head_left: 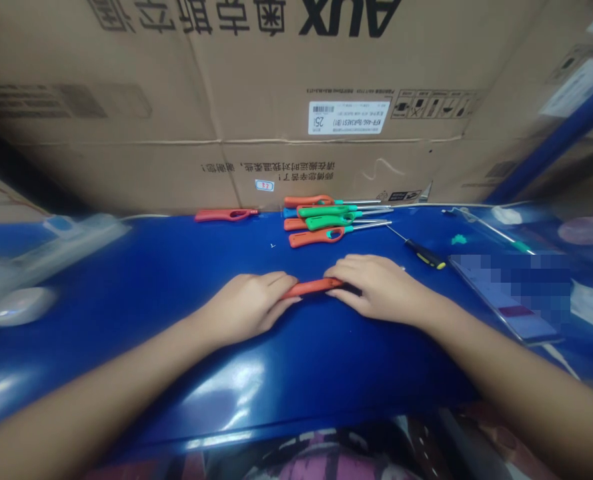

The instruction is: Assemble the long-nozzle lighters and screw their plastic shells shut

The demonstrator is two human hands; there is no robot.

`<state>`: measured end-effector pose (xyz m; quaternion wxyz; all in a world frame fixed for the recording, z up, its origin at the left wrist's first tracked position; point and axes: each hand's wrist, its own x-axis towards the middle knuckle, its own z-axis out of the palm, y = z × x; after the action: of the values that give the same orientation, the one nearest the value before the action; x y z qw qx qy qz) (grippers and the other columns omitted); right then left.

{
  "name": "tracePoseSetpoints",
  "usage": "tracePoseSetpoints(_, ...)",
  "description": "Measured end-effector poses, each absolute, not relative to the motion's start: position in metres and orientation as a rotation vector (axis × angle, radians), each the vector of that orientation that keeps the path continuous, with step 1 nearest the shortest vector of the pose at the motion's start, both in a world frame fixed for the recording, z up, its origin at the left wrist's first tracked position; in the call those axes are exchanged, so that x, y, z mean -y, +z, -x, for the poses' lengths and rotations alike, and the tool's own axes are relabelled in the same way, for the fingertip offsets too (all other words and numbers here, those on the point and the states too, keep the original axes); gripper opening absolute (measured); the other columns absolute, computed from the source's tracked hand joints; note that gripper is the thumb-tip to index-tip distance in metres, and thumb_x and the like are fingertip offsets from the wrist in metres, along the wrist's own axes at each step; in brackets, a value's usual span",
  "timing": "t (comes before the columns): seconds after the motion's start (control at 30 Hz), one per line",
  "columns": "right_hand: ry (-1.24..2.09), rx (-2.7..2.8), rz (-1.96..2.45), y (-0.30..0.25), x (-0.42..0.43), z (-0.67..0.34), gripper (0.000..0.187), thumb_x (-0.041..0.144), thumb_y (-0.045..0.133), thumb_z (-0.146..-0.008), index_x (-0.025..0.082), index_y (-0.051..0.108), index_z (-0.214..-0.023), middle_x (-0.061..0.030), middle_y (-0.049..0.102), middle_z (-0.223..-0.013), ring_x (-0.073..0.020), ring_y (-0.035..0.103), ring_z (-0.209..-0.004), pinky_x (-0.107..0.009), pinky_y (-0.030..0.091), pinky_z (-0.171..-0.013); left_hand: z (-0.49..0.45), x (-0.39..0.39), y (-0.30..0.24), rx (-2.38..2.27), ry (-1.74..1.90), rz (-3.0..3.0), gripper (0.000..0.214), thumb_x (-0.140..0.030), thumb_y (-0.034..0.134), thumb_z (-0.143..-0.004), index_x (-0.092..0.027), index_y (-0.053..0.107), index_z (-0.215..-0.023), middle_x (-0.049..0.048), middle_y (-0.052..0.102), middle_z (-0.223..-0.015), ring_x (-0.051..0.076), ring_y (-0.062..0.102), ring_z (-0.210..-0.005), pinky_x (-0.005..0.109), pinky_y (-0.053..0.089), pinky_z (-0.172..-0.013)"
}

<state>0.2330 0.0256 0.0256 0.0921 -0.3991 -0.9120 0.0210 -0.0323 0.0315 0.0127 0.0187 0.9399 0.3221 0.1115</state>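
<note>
Between my two hands, just above the blue table, is an orange lighter handle [312, 287], held level. My left hand [249, 303] pinches its left end between thumb and fingers. At its right end my right hand [376, 287] has its fingers and thumb closed round it. No metal tube shows on this handle; its right tip is partly hidden by my fingers. Beyond my hands lies a pile of long-necked lighters, including an orange lighter [313, 238] and a green lighter [329, 221], with metal tubes pointing right. A red lighter handle [223, 215] without a tube lies to their left.
A large cardboard box [151, 153] walls off the back of the blue table [176, 393]. To the right lie a black-and-yellow screwdriver [426, 255], a phone [486, 293] with a cable, and green scraps [459, 239]. A blurred white object [19, 307] is at left.
</note>
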Motion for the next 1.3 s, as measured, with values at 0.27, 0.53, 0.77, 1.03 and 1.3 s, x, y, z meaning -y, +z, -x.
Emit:
tracePoseSetpoints(0.27, -0.365, 2.542, 1.494, 0.035, -0.049, -0.273, 0.026, 0.026, 0.066, -0.088, 0.014, 0.066, -0.110, -0.0140, 0.069, -0.111, -0.0331, 0.059, -0.108, -0.045, 0.043, -0.088, 0.041, -0.045, 0.015, -1.134, 0.439, -2.894, 0.026, -0.036, 0.046, -0.101, -0.017, 0.063, -0.102, 0.0061, 0.070, -0.092, 0.020, 0.068, -0.078, 0.028, 0.048, -0.063)
tracePoseSetpoints(0.53, -0.001, 2.673, 1.100, 0.034, -0.051, -0.273, 0.022, 0.026, 0.050, -0.099, 0.018, 0.070, -0.104, -0.0102, 0.071, -0.104, -0.0234, 0.062, -0.098, -0.039, 0.044, -0.090, 0.038, -0.040, 0.014, -1.077, 0.475, -2.901, 0.025, -0.035, 0.046, -0.101, -0.017, 0.062, -0.102, 0.0063, 0.071, -0.093, 0.019, 0.069, -0.077, 0.028, 0.049, -0.063)
tracePoseSetpoints(0.77, 0.338, 2.620, 1.108, 0.030, -0.044, -0.264, 0.021, 0.032, 0.053, -0.099, 0.019, 0.064, -0.111, -0.0077, 0.070, -0.104, -0.0214, 0.062, -0.096, -0.036, 0.047, -0.087, 0.036, -0.037, 0.014, -1.057, 0.456, -2.959, 0.028, -0.037, 0.043, -0.102, -0.017, 0.063, -0.106, 0.0060, 0.072, -0.093, 0.021, 0.070, -0.074, 0.029, 0.050, -0.059)
tracePoseSetpoints(1.03, 0.175, 2.660, 0.986, 0.030, -0.040, -0.257, 0.027, 0.030, 0.045, -0.103, 0.017, 0.068, -0.104, -0.0079, 0.071, -0.095, -0.0203, 0.061, -0.088, -0.035, 0.045, -0.083, 0.037, -0.036, 0.011, -0.986, 0.520, -3.038, 0.029, -0.036, 0.043, -0.103, -0.016, 0.062, -0.112, 0.0071, 0.073, -0.096, 0.021, 0.070, -0.074, 0.029, 0.050, -0.060)
tracePoseSetpoints(1.3, 0.190, 2.651, 0.912, 0.028, -0.034, -0.250, 0.025, 0.027, 0.046, -0.102, 0.015, 0.068, -0.100, -0.0076, 0.068, -0.089, -0.0195, 0.058, -0.084, -0.032, 0.044, -0.080, 0.031, -0.030, 0.020, -0.945, 0.518, -2.682, 0.029, -0.037, 0.049, -0.100, -0.017, 0.065, -0.088, 0.0015, 0.066, -0.073, 0.015, 0.061, -0.064, 0.026, 0.045, -0.060)
